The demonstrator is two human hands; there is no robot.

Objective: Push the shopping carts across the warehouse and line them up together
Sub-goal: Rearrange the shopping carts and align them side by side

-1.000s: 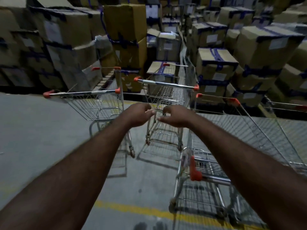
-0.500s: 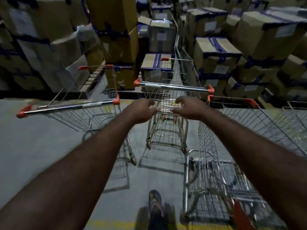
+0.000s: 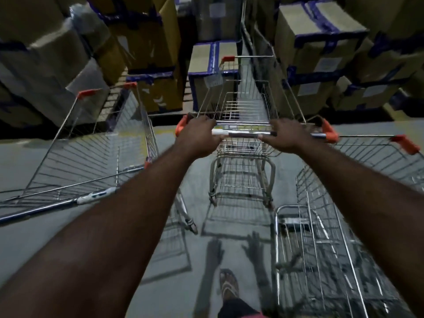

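Note:
A wire shopping cart point(image 3: 243, 106) with a chrome handle bar point(image 3: 243, 133) and orange end caps stands straight ahead of me. My left hand point(image 3: 198, 136) grips the left part of that bar and my right hand point(image 3: 285, 135) grips the right part. A second cart point(image 3: 91, 148) stands to my left, its handle running under my left forearm. A third cart point(image 3: 332, 226) stands to my right, partly hidden by my right arm. All three point toward the stacked boxes.
Stacked cardboard boxes point(image 3: 316, 53) with blue tape fill the far side from left to right. One taped box point(image 3: 211, 72) sits directly behind the middle cart. The floor point(image 3: 34, 237) is grey concrete. My sandalled foot point(image 3: 228, 286) shows below the middle cart.
I have stepped forward between the side carts. Both hands, reaching through the air before, have closed on the middle cart's handle bar. The side carts now lie beside my arms.

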